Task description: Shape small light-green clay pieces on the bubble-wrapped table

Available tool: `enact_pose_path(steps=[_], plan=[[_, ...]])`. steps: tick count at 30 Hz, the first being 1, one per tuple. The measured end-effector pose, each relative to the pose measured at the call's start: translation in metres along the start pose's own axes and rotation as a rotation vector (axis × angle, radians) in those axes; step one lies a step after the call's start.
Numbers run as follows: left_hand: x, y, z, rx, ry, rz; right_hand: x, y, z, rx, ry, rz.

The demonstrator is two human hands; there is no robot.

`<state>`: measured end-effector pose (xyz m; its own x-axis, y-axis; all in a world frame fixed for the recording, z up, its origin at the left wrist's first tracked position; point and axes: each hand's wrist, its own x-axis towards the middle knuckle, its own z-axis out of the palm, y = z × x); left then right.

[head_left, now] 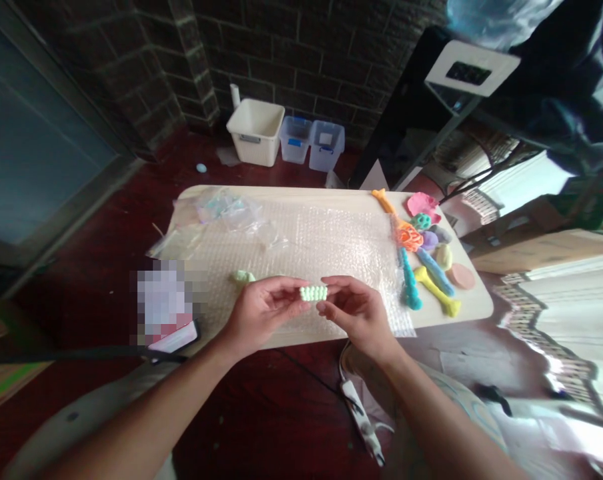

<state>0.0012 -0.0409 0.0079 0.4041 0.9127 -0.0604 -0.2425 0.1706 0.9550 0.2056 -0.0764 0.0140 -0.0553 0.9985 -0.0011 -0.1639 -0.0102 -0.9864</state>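
Observation:
A small pale green, bumpy block (313,293), which looks like modelling clay, is held up above the table's near half. Its visible side has rows of rounded bumps. My left hand (261,308) pinches the left end between thumb and fingers. At the right end, the fingers and thumb of my right hand (357,308) are closed around the block's edge. Another pale green lump (242,275) lies on the bubble wrap (326,233), just beyond my left hand and partly hidden by it.
Coloured clay-like shapes crowd the table's right side, among them an orange flower (409,237), a yellow bone shape (437,291) and a teal stick (409,280). Clear plastic bags (231,208) lie back left. Bins (256,133) stand on the floor beyond; a power strip (362,421) is below.

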Motion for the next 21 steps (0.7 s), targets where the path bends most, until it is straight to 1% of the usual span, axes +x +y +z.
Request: enact_pose_path(steps=[2,5,15,18,21], plan=[[0.001,0.000,-0.001,0.016,0.000,0.010,0.001,0.002,0.000,-0.013,-0.001,-0.030],[0.000,-0.001,-0.002,0.037,-0.016,0.020,0.001,0.004,-0.001,-0.070,-0.025,-0.029],[-0.001,-0.004,-0.007,0.139,-0.080,0.015,-0.001,-0.001,-0.002,-0.373,-0.055,-0.139],[0.001,-0.007,-0.007,0.168,-0.068,-0.003,-0.001,0.000,-0.002,-0.477,-0.056,-0.101],[0.002,-0.012,-0.008,0.169,-0.011,-0.024,0.001,0.003,-0.006,-0.588,0.020,-0.076]])
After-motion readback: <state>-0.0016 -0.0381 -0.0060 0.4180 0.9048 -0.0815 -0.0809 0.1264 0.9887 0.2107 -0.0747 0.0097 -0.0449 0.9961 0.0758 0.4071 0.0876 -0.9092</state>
